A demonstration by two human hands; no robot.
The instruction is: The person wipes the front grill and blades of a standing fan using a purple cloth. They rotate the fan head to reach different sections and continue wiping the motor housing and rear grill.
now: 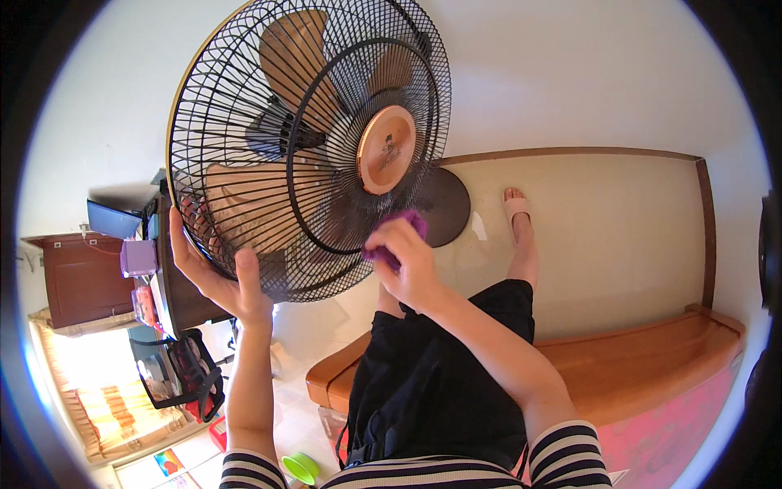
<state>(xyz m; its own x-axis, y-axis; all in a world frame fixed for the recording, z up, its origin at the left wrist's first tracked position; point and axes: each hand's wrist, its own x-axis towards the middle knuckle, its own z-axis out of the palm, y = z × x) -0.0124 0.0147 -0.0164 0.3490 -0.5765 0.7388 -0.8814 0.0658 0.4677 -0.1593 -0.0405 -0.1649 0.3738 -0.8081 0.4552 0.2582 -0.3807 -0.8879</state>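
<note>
A large pedestal fan rises before me, its black wire grille (330,208) facing me and tilted. At the grille's centre is a copper-coloured round cap (386,150) bearing a printed emblem. Behind the wires show brown fan blades (299,61). My left hand (226,284) supports the grille's lower left rim, thumb in front and fingers spread along the edge. In my right hand (406,263) is a bunched purple cloth (412,223), held against or very close to the lower front of the grille. The fan's dark round base (449,208) stands on the floor, partly hidden.
I sit on a wooden bed edge (635,370) with a pink patterned mattress (678,403). To the left are a dark desk (183,281), a purple box (138,257) and an office chair (195,373). A green basin (300,468) is on the floor at lower left.
</note>
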